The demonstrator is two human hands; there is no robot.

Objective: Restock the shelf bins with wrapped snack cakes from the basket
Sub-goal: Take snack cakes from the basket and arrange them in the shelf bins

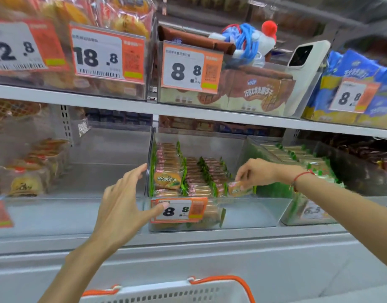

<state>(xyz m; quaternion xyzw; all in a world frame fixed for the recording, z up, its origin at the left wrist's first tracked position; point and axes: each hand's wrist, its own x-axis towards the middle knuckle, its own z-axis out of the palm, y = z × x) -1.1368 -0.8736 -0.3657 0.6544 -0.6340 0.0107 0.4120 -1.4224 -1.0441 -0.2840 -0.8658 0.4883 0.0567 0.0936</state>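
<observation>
A clear shelf bin (pixel 253 213) on the middle shelf holds rows of green-and-orange wrapped snack cakes (pixel 168 178). My right hand (pixel 257 172) pinches one wrapped cake (pixel 239 189) inside the bin, at the right end of the front row. My left hand (pixel 124 200) is spread with straight fingers at the bin's left front corner, the thumb touching the 8.8 price tag (pixel 179 209). The white basket (pixel 166 291) with orange handles shows at the bottom edge; its contents are hidden.
A wide clear bin (pixel 79 206) to the left holds a few wrapped pastries (pixel 27 184). Another bin (pixel 306 213) with green packs stands to the right. The upper shelf (pixel 122 104) carries bins with price tags, brown boxes and a white phone (pixel 306 60).
</observation>
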